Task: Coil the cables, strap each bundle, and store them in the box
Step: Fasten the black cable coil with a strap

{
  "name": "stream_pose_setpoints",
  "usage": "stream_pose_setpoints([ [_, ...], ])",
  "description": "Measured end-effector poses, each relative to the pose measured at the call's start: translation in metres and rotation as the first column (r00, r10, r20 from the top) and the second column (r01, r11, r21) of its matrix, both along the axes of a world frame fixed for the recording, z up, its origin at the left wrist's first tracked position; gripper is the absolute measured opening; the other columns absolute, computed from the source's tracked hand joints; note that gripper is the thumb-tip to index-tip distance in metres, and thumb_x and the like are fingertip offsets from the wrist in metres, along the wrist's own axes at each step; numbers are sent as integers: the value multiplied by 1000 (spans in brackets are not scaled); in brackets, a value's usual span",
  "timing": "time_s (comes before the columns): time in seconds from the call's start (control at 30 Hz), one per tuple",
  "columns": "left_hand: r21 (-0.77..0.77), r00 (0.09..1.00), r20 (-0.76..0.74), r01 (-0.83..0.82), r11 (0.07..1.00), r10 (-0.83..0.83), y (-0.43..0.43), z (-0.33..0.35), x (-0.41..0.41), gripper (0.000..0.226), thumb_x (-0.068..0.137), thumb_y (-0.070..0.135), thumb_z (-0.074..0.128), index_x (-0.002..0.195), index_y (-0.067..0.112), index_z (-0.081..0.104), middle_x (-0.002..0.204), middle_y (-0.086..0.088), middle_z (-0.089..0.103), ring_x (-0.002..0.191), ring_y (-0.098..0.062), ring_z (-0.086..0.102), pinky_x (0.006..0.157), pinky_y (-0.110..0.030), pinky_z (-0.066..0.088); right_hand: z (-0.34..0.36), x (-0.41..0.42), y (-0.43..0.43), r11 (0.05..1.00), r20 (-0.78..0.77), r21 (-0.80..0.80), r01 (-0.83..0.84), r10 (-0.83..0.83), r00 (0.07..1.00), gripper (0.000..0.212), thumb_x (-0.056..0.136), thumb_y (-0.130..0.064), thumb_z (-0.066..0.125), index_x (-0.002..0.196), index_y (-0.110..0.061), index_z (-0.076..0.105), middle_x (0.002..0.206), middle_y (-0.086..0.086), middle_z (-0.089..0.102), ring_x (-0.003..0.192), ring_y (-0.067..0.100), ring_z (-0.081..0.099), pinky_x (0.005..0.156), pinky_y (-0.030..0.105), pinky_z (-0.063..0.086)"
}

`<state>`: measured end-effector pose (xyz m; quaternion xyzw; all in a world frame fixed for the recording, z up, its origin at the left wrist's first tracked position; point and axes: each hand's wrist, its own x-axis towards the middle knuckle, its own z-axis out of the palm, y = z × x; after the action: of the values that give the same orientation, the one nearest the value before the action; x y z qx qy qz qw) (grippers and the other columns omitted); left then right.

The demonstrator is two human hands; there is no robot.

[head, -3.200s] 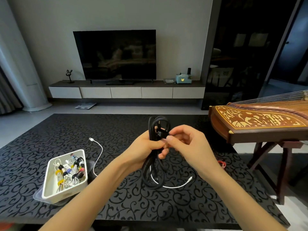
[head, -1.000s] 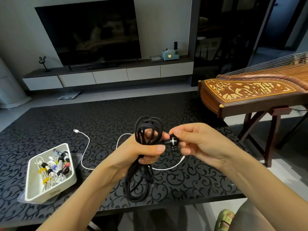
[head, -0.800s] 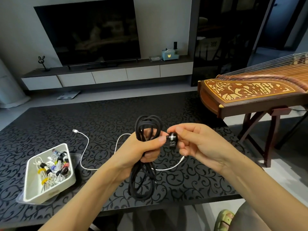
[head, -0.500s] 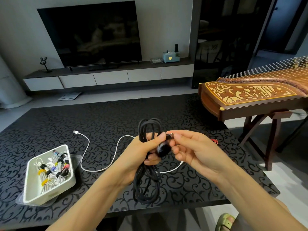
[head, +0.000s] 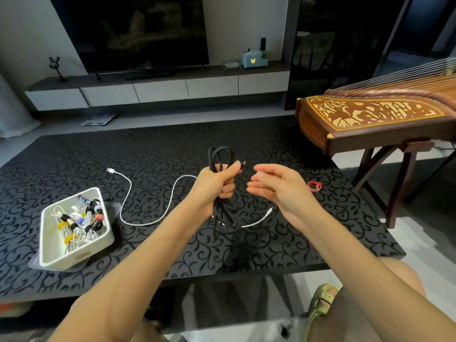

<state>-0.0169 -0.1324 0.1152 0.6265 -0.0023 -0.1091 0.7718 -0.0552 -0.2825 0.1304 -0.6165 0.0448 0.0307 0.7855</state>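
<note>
At the far left of the worktop (head: 172, 149) sat the white box (head: 79, 254), already holding several strapped bundles. They were crowded toward its far end, so the near end looked free for another. A clear plastic piece showed under the box, perhaps its lid.

Just right of the box a white cable (head: 125, 196) lay uncoiled. It ran from a plug near the box, curved across the worktop and passed beneath the hands. It was probably the next one to do. It also lay under the hanging loops of the black cable (head: 223, 214), where it might get dragged along.

The left hand (head: 217, 183) was closed in a fist round the middle of the black cable, loops standing above the fist and hanging below it. The thumb pressed the connector end against the bundle, likely so that nothing sprang loose before strapping.

The right hand (head: 276, 186) was beside the left but apart from it. Its fingers were loosely spread and it held nothing, so it was free to fetch a tie. A red strap (head: 314, 186) lay on the worktop just beyond that hand, with nothing in between.

Further right a stringed instrument (head: 370, 119) on a wooden stand stood close to the worktop's edge, leaving the right elbow little room.
</note>
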Motion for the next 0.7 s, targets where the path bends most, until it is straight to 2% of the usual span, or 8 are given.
stream_pose_setpoints([
  [0.13,130,999,-9,47,990,-46,0,-23,-6,20,92,20,61,76,8,58,49,8,30,39,-4,29,36,-15,23,-22,-12,-12,990,-69,-138,-27,18,997,15,93,0,54,106,3,61,90,16,63,76,20,67,68,24,59],
  [0.2,164,995,-21,101,981,-99,0,-32,-17,27,92,21,61,68,14,50,50,8,29,40,-5,27,37,-16,22,-33,-23,-17,979,-109,-188,-74,54,993,14,93,-1,55,101,4,64,84,15,64,72,19,67,67,24,59],
  [0.37,311,957,-44,287,906,-288,-3,-49,-58,48,91,18,62,57,23,29,52,7,23,44,-9,20,40,-19,18,-74,-57,-31,900,-276,-267,-343,270,923,12,92,-1,56,86,3,66,72,13,65,59,15,66,60,23,58],
  [0.43,353,940,-73,336,873,-333,-5,-58,-75,48,89,17,65,56,25,31,52,7,24,45,-9,22,41,-19,19,-99,-69,-36,854,-371,-278,-439,326,869,11,91,-1,57,86,4,66,70,13,66,59,16,66,59,23,57],
  [0.5,417,912,-109,404,814,-396,-7,-76,-94,41,87,16,68,55,25,44,51,6,33,44,-10,29,42,-20,24,-133,-82,-39,801,-489,-278,-530,357,796,11,91,-1,57,85,4,64,69,14,65,56,16,65,59,24,57],
  [0.57,550,868,-142,469,691,-477,-9,-98,-111,24,85,20,71,66,17,56,56,1,44,49,-11,39,46,-20,31,-170,-91,-42,752,-594,-318,-577,316,739,11,92,0,56,84,2,64,70,13,63,57,14,63,59,23,57],
  [0.63,643,836,-184,501,580,-517,-12,-123,-125,22,84,23,71,75,6,60,63,0,51,51,-5,44,50,-17,34,-209,-101,-46,692,-679,-394,-604,223,699,12,92,2,54,96,6,65,73,11,60,62,15,60,62,22,55],
  [0.7,657,839,-229,507,558,-493,-15,-152,-133,24,84,22,71,67,10,57,59,4,49,47,1,42,47,-13,31,-254,-108,-54,686,-698,-475,-551,89,711,21,91,3,53,108,11,61,79,13,60,69,22,59,71,30,56],
])
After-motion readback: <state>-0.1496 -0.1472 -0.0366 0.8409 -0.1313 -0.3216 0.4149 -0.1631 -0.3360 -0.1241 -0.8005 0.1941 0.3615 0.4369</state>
